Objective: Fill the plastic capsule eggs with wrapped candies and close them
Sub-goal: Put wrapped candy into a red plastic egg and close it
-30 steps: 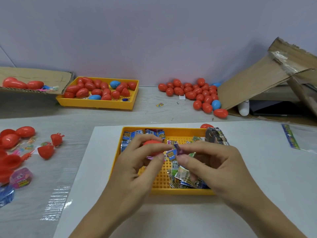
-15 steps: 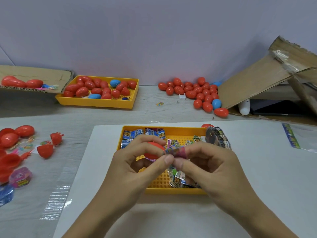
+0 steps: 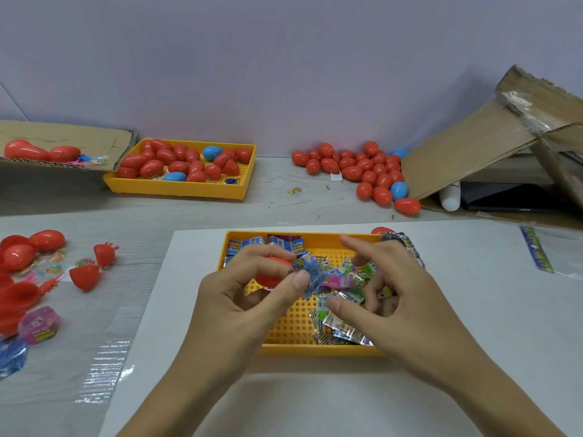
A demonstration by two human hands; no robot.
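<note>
Gripped in the curled fingers of the left hand (image 3: 239, 298) is a red egg half (image 3: 272, 272), held over the near yellow tray (image 3: 315, 350); which way its open mouth faces cannot be judged, since the fingers cover most of it. The left thumb and forefinger also pinch a blue wrapped candy (image 3: 310, 272), whose long axis runs roughly top to bottom in the view. Its print is blurred and unreadable. The right hand (image 3: 397, 298) hovers just beside the candy, index finger extended, remaining fingers loosely curled, holding nothing.

Left to right on the table:
- Loose red egg halves (image 3: 85, 277) and a pink packet (image 3: 39, 324).
- Far yellow tray (image 3: 176, 190), containing red and blue eggs (image 3: 186, 162).
- Near yellow tray, resting on a white sheet (image 3: 473, 310) and containing wrapped candies (image 3: 340, 332); blue packets along its far wall appear to read "DINO".
- Pile of closed eggs (image 3: 362, 171), red with some blue, beside a cardboard box (image 3: 467, 152).
</note>
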